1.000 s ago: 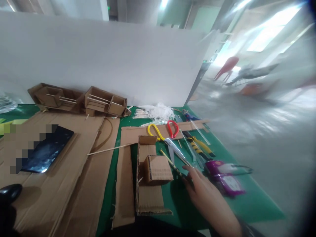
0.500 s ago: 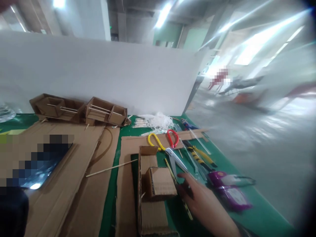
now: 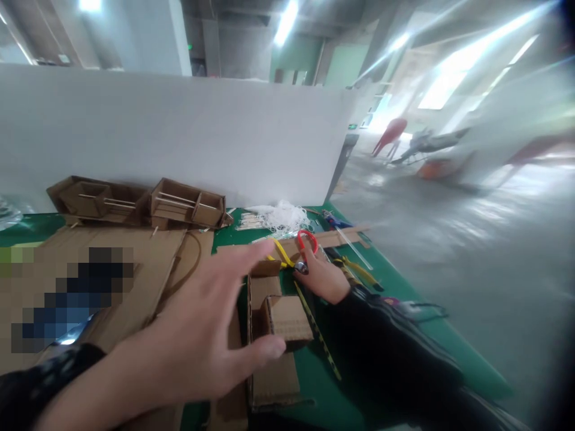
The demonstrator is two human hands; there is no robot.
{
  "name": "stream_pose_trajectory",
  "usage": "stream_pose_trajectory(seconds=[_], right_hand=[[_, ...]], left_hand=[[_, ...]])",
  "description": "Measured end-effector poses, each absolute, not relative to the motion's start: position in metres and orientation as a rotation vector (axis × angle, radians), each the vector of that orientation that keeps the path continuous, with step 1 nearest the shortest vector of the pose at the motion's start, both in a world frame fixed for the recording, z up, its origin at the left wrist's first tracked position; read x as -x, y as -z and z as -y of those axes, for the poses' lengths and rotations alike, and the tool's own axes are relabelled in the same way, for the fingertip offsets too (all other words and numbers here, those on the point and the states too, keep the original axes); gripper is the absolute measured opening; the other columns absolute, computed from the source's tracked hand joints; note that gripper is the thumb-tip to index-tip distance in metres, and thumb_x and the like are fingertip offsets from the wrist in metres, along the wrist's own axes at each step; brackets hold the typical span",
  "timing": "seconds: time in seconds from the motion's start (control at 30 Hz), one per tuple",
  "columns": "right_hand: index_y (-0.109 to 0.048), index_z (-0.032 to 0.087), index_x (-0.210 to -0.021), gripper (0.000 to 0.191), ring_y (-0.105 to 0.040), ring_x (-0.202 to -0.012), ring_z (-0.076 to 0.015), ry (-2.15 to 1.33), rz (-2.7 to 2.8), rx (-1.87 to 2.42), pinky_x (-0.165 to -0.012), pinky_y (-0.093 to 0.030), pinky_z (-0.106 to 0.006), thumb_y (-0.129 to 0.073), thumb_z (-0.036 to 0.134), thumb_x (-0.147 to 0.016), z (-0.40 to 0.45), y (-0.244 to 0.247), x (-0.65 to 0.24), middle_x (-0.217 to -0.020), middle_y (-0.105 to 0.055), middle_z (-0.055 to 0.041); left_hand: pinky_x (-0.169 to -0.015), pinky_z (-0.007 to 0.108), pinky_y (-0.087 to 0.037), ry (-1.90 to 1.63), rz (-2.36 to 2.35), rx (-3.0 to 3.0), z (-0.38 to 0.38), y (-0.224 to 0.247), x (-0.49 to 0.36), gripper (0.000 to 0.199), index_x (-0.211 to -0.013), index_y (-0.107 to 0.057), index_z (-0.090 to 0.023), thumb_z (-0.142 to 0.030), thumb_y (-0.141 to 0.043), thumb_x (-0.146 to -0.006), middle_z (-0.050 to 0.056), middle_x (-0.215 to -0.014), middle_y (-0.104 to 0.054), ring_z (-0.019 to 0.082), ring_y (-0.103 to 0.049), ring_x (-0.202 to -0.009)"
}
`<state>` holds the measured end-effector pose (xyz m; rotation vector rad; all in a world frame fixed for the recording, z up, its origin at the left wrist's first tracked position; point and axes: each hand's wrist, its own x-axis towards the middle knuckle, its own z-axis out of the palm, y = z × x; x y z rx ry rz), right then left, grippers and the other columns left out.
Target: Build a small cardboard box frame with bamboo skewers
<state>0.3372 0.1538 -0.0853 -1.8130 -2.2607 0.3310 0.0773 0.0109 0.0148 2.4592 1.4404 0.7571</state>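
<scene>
My right hand (image 3: 327, 276) reaches forward over the table, its fingers closed on the scissors near the pivot. The scissors have one red handle loop (image 3: 308, 233) and one yellow handle loop (image 3: 282, 251); my hand and sleeve hide the blades. My left hand (image 3: 197, 335) hovers at the front, thumb and fingers spread, holding nothing. Just right of it, a cardboard piece with raised edges and a small block (image 3: 290, 317) lies on the green tabletop. A yellow-and-black strip (image 3: 320, 332), like a tape measure, lies right of that block.
Two cardboard box assemblies with thin sticks (image 3: 186, 203) stand against the white partition (image 3: 179, 131). Flat cardboard sheets (image 3: 135, 245) cover the left side. A heap of white bands (image 3: 287, 215) lies at the back, with yellow-handled pliers (image 3: 362, 272) on the right.
My right hand has moved forward from beside the block and taken hold of the scissors. My left hand has come in from the left, spread over the cardboard.
</scene>
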Motion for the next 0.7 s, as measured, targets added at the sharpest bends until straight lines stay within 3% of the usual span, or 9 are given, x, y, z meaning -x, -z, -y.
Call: stream_pose_trajectory(seconds=[0.13,0.2,0.3,0.5,0.6,0.7], right_hand=[[-0.033,0.02,-0.145,0.07,-0.067,-0.098,-0.0312,-0.378,2.161,1.777,-0.077,-0.047,-0.037,-0.058,0.028,-0.08,-0.156,0.093,-0.339,-0.125,-0.06,-0.0177],[-0.034,0.018,-0.142,0.066,-0.068,-0.09,-0.0276,-0.404,2.082,1.768,-0.075,-0.048,-0.035,-0.056,0.029,-0.08,-0.157,0.096,-0.341,-0.113,-0.065,-0.0146],[-0.039,0.016,-0.134,0.059,-0.066,-0.077,-0.0238,-0.433,1.959,1.741,-0.071,-0.048,-0.033,-0.057,0.031,-0.08,-0.159,0.101,-0.344,-0.091,-0.067,-0.0082],[-0.029,0.019,-0.133,0.067,-0.061,-0.071,-0.0163,-0.461,1.582,1.398,-0.067,-0.051,-0.03,-0.065,0.033,-0.079,-0.156,0.082,-0.344,-0.083,-0.056,0.002],[-0.029,0.027,-0.132,0.08,-0.058,-0.062,-0.0121,-0.551,1.251,0.987,-0.052,-0.049,-0.024,-0.079,0.03,-0.07,-0.143,0.058,-0.342,-0.083,-0.054,0.0053],[-0.035,0.031,-0.13,0.072,-0.057,-0.057,-0.0096,-0.694,1.114,0.853,-0.042,-0.047,-0.02,-0.079,0.028,-0.073,-0.126,0.038,-0.342,-0.088,-0.056,0.0051]], left_hand=[[-0.117,0.053,-0.028,-0.504,-1.235,-2.533,-0.033,0.025,-0.106,0.094,-0.151,-0.02,-0.026,-0.059,-0.068,-0.076,0.01,-0.152,-0.039,0.033,-0.035,-0.139],[-0.12,0.058,-0.015,-0.436,-1.243,-2.529,-0.039,0.042,-0.116,0.097,-0.15,-0.021,-0.024,-0.058,-0.07,-0.075,0.013,-0.15,-0.041,0.035,-0.035,-0.139],[-0.12,0.059,-0.006,-0.397,-1.272,-2.489,-0.038,0.054,-0.121,0.088,-0.148,-0.023,-0.024,-0.053,-0.069,-0.079,0.013,-0.143,-0.05,0.032,-0.044,-0.133],[-0.12,0.058,-0.006,-0.424,-1.276,-2.378,-0.033,0.052,-0.12,0.084,-0.141,-0.035,-0.025,-0.051,-0.075,-0.072,0.01,-0.134,-0.056,0.032,-0.049,-0.127],[-0.119,0.058,-0.012,-0.403,-1.285,-2.323,-0.034,0.048,-0.12,0.079,-0.135,-0.044,-0.023,-0.052,-0.077,-0.068,0.009,-0.128,-0.057,0.033,-0.049,-0.125],[-0.116,0.058,-0.02,-0.359,-1.312,-2.261,-0.035,0.045,-0.119,0.074,-0.131,-0.05,-0.024,-0.053,-0.076,-0.068,0.009,-0.127,-0.056,0.034,-0.047,-0.125]])
